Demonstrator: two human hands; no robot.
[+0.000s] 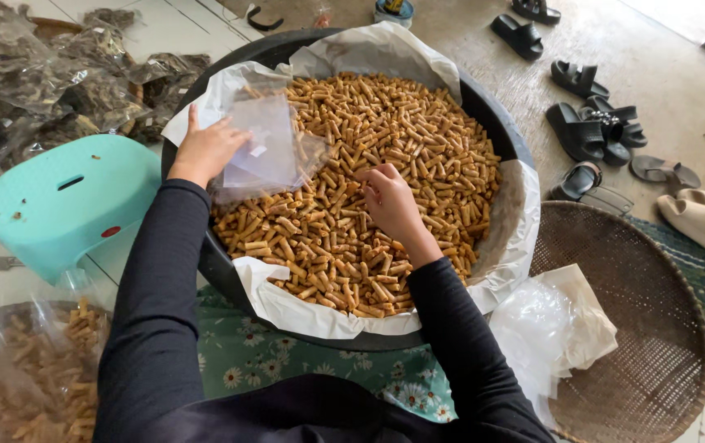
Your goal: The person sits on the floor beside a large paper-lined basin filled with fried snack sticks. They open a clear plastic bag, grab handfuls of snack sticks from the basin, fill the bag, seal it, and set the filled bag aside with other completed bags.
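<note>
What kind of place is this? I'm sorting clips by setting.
Probably a home floor used for packing snacks. A big black basin of small fried rolls sits on the tiles, sandals lie scattered nearby, and the left hand holds a clear bag.

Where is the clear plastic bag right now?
In the head view, the clear plastic bag is held by the left hand over the left part of the black basin, just left of the right hand.
</note>
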